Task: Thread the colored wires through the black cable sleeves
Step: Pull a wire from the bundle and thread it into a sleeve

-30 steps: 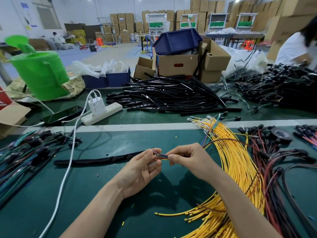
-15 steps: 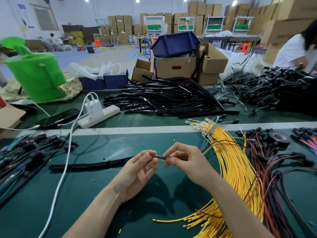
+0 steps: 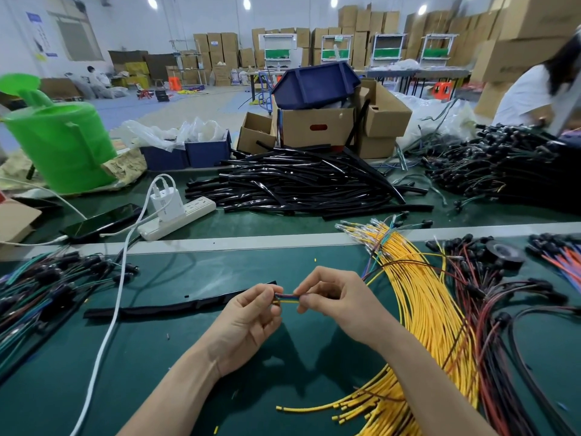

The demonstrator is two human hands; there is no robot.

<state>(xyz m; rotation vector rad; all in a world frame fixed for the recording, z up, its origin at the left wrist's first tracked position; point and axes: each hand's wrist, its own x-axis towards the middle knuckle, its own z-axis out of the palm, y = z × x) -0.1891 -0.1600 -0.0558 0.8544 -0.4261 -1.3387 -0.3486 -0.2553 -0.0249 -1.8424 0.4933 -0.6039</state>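
Left hand point(image 3: 248, 319) and right hand point(image 3: 339, 303) still pinch colored wires point(image 3: 287, 298), black sleeve point(image 3: 176, 308) end now visible beyond left hand, wire tips hidden inside fingers

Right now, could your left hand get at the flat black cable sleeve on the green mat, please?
Probably yes: the flat black cable sleeve lies right beside the left hand, nothing between, though its fingers pinch the thin coloured wires.
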